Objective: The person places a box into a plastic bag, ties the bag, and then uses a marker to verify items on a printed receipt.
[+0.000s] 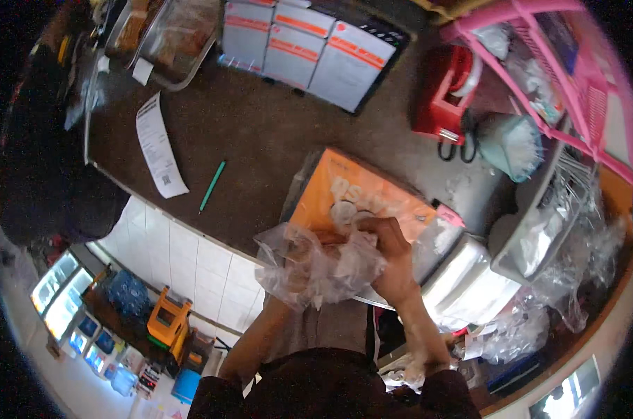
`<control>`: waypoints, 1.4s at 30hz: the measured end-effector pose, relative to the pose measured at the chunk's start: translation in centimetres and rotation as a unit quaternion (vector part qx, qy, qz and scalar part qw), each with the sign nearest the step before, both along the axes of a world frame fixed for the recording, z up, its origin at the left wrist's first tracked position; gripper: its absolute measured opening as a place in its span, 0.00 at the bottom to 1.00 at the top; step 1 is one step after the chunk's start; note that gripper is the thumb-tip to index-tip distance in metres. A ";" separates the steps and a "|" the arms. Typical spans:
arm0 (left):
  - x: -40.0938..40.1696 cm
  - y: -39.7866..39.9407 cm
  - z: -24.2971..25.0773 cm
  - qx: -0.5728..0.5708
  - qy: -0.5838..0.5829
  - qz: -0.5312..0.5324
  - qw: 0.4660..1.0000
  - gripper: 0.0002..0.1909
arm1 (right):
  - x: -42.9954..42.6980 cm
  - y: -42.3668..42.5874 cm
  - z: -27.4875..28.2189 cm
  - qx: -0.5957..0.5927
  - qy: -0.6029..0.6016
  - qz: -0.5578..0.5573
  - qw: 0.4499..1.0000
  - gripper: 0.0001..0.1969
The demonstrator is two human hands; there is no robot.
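A crinkled clear plastic bag (342,272) is bunched between my two hands, over the near edge of the table. My left hand (298,272) is inside or behind the plastic and shows only hazily through it. At the bag's right side, my right hand (395,256) grips the plastic with bent fingers. Just beyond the hands lies an orange flat packet or box (363,183) with large pale lettering, partly covered by them. Small round pale discs (344,212) show on or above it by my right fingertips; what they are, I cannot tell.
A red tape dispenser (442,105), scissors (458,151) and a pale tub of thin white sticks (510,144) stand right of centre. A pink plastic basket (584,99) is beyond. Leftward lie a green pen (211,187) and a paper slip (160,149). Orange-banded sheets (306,52) lie at the back.
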State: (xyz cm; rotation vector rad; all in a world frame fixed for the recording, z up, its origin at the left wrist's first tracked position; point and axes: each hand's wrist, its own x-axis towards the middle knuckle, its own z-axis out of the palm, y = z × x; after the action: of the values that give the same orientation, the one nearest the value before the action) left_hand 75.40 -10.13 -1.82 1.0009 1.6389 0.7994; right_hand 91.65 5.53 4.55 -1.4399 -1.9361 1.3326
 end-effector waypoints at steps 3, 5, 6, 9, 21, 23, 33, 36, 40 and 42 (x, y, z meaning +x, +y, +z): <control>-0.3 -0.4 -0.5 -0.006 0.000 -0.007 1.000 0.26 | 0.5 2.2 0.0 0.164 0.004 0.180 0.970 0.17; -0.5 -0.2 -0.9 -0.005 -0.012 -0.021 1.000 0.27 | 0.7 2.2 -1.2 0.191 -0.015 0.187 0.964 0.18; -0.6 -0.1 -1.4 -0.005 -0.021 -0.032 0.999 0.27 | 0.9 2.1 -1.9 0.177 -0.032 0.188 0.966 0.18; -0.6 0.3 -1.9 -0.021 -0.067 -0.068 0.995 0.27 | 0.5 1.2 -4.0 0.198 -0.073 0.147 0.966 0.16; -1.7 2.9 16.9 0.180 0.047 -0.338 0.923 0.10 | 2.4 13.3 0.1 0.294 -0.061 -0.314 0.900 0.14; -0.1 9.8 16.0 0.189 -0.015 -0.155 0.969 0.09 | 2.8 15.6 -3.1 0.234 -0.051 -0.302 0.923 0.15; 8.1 28.6 -1.8 -0.172 -0.449 0.117 0.869 0.44 | 3.3 3.8 2.3 0.059 0.109 -0.349 0.929 0.12; 8.8 28.6 -1.9 -0.093 -0.317 0.015 0.944 0.37 | 4.1 -2.8 6.3 0.049 0.080 -0.326 0.941 0.10; 5.1 27.5 -7.4 0.185 0.079 -0.052 0.978 0.14 | 4.5 -3.0 3.9 0.019 0.058 -0.264 0.963 0.06; 6.4 27.3 -6.6 0.223 0.151 -0.027 0.963 0.11 | 6.2 -2.0 3.3 -0.020 -0.020 -0.232 0.972 0.10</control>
State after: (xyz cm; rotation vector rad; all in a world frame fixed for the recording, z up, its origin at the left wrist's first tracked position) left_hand 81.84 17.15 -8.45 1.5412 1.7126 1.0458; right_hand 97.82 3.48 7.80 -1.8091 -1.4687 1.1325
